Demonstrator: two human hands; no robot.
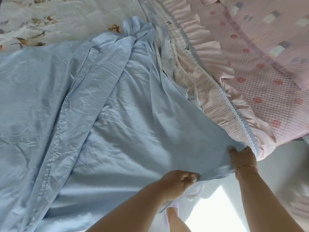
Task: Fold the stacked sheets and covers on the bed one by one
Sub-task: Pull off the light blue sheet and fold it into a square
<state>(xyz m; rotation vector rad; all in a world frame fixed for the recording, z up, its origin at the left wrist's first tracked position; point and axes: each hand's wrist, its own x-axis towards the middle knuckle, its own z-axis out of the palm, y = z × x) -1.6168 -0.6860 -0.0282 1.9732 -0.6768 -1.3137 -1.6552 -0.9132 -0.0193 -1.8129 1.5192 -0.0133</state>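
Item: blue sheet [117, 123], one, lying spread and creased across the bed, its near edge hanging toward the person.

Hands: two. Left hand [179, 183] is gripping the near hem in a closed fist. Right hand [241, 159] is pinching the near right corner, just beside the pink ruffled cover [250, 67].

Step in hand, as judged: squaring the near edge before the first fold. Doing it well is calling for both grips pulling the hem taut and level, the far bunched end being shaken flat, and the corner being kept from dragging the pink cover along.

Other textiles: one pink ruffled cover at right, lying partly over a checked layer; one floral white sheet [50, 19] beyond.
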